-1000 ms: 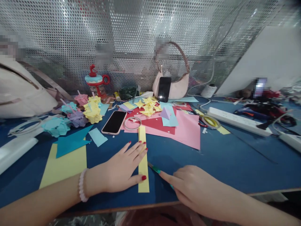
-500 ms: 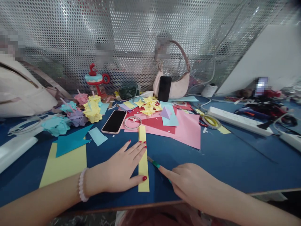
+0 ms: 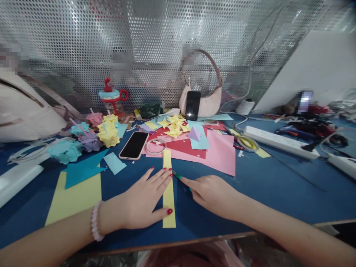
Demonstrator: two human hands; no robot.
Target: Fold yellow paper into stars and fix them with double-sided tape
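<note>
A folded strip of yellow paper [image 3: 168, 194] lies lengthwise in front of me on the blue table. My left hand [image 3: 137, 200] rests flat on it, fingers stretched, with the thumb near its lower end and the fingertips farther up. In my right hand [image 3: 213, 194] is a green-handled knife [image 3: 177, 175], the index finger laid along it. Its thin blade tip meets the strip's right edge, close to my left fingertips. Most of the handle is hidden under my right hand.
Pink paper [image 3: 222, 152], folded yellow stars [image 3: 174, 127] and a phone [image 3: 134, 145] lie beyond the strip. Paper flowers [image 3: 108, 135] and a yellow sheet [image 3: 75, 200] are to the left. A power strip [image 3: 280, 142] and a tape roll [image 3: 247, 143] sit right.
My right hand has slid the knife away from me along the strip's right edge, up to beside the left fingertips. My left hand stays in place on the paper.
</note>
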